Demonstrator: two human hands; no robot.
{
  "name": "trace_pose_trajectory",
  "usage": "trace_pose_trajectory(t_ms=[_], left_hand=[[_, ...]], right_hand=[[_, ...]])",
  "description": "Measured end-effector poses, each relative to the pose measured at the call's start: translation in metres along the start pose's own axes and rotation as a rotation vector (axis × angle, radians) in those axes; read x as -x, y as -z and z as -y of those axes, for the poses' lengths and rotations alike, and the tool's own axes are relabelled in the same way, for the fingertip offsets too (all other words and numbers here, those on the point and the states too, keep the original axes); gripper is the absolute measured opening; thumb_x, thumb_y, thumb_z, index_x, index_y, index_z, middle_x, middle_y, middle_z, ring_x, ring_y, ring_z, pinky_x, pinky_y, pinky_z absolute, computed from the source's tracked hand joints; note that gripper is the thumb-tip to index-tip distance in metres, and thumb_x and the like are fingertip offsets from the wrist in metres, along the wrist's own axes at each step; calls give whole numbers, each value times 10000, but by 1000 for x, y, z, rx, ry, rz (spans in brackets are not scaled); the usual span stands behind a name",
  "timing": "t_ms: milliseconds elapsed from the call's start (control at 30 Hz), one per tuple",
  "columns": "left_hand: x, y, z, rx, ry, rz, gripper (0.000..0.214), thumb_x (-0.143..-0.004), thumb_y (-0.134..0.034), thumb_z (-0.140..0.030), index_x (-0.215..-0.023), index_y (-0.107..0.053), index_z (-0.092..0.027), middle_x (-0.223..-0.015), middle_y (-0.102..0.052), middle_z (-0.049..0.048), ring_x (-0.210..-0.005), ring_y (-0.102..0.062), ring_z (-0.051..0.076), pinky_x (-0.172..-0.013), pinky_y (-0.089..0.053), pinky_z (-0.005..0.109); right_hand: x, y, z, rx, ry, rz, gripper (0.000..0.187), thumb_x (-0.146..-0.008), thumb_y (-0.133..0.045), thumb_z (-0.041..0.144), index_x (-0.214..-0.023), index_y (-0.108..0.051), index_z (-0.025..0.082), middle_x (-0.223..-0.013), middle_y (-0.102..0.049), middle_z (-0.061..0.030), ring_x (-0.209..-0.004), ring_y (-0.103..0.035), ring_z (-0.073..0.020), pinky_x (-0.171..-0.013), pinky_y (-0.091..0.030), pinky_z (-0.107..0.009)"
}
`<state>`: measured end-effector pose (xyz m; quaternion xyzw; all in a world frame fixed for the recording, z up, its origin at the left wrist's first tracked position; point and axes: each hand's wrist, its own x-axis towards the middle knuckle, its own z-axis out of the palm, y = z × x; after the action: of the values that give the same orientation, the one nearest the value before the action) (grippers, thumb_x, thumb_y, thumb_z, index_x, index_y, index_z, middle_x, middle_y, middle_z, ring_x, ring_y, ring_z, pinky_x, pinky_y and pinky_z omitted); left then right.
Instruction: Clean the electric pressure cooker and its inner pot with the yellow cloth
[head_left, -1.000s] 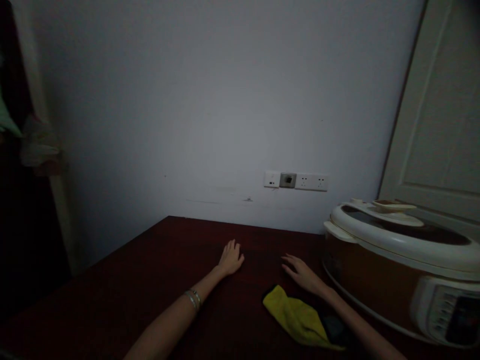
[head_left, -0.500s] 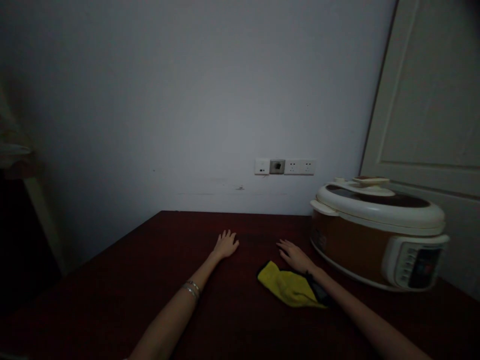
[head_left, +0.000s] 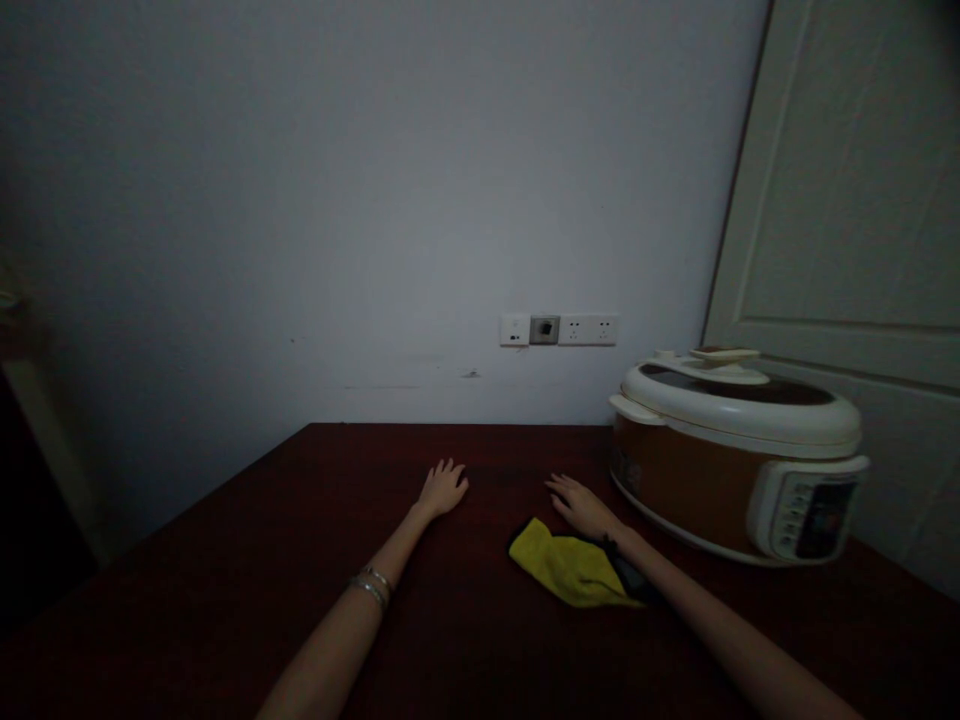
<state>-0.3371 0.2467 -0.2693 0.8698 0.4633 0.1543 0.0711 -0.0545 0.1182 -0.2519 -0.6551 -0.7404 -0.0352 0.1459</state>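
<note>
My left hand [head_left: 442, 488] lies flat, palm down, on the dark red table [head_left: 247, 590], fingers spread, holding nothing. Bangles ring that wrist. My right hand [head_left: 577, 503] also rests flat on the table, fingers stretched out, holding nothing. A yellow cloth [head_left: 564, 565] with a dark patch lies under and just left of my right forearm. A large white and brown electric cooker [head_left: 731, 455] with its lid on stands just right of my right hand, apart from it.
The table stands against a pale wall carrying a row of sockets [head_left: 559, 329]. A white door [head_left: 855, 220] stands behind the cooker at the right. The room is dim, and the left side falls into shadow.
The view has shifted right and pulled back, so the whole cooker shows. Both hands stay flat on the table in the same places.
</note>
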Motion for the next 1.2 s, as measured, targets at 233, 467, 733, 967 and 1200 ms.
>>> trace_pose_trajectory(t_ms=[233,467,733,967,1200], left_hand=[[-2,2,-1,4,2,6,555,-896,-278,-421,-1364,-400,-149,-1459,-322,163,-1359,-243,320,-1074,-216,468],[-8,2,-2,21,5,7,560,-897,-281,-413,-1371,-396,-138,-1462,-312,169,-1366,-225,320,-1080,-205,463],[-7,5,-5,87,11,58,554,-902,-299,-373,-1394,-358,-125,-1489,-245,162,-1389,-138,309,-1102,-134,457],[-34,29,-37,327,101,69,580,-834,-406,-315,-1322,-408,-2,-1437,-305,251,-1370,-190,349,-1084,-164,515],[-84,108,-145,1061,-60,156,517,-914,-198,-422,-1292,-394,-130,-1354,-476,169,-1124,-567,201,-928,-456,336]], right_hand=[[0,6,4,-18,-12,6,495,-878,-359,312,-1265,-535,60,-1380,-433,-172,-1313,-357,-265,-1094,-256,-406],[-2,10,3,-65,-21,-2,487,-874,-372,312,-1270,-534,78,-1385,-432,-159,-1319,-346,-259,-1094,-256,-414],[-2,20,5,-208,-76,-30,456,-837,-444,262,-1230,-567,65,-1368,-445,-175,-1323,-338,-271,-1101,-237,-427],[-11,79,44,-404,-92,-112,482,-803,-471,190,-1281,-517,141,-1297,-544,-103,-1202,-503,-200,-1035,-369,-372],[27,252,92,-503,182,-346,410,-861,-504,269,-1270,-520,255,-1267,-571,-45,-1152,-536,-197,-1005,-405,-430]])
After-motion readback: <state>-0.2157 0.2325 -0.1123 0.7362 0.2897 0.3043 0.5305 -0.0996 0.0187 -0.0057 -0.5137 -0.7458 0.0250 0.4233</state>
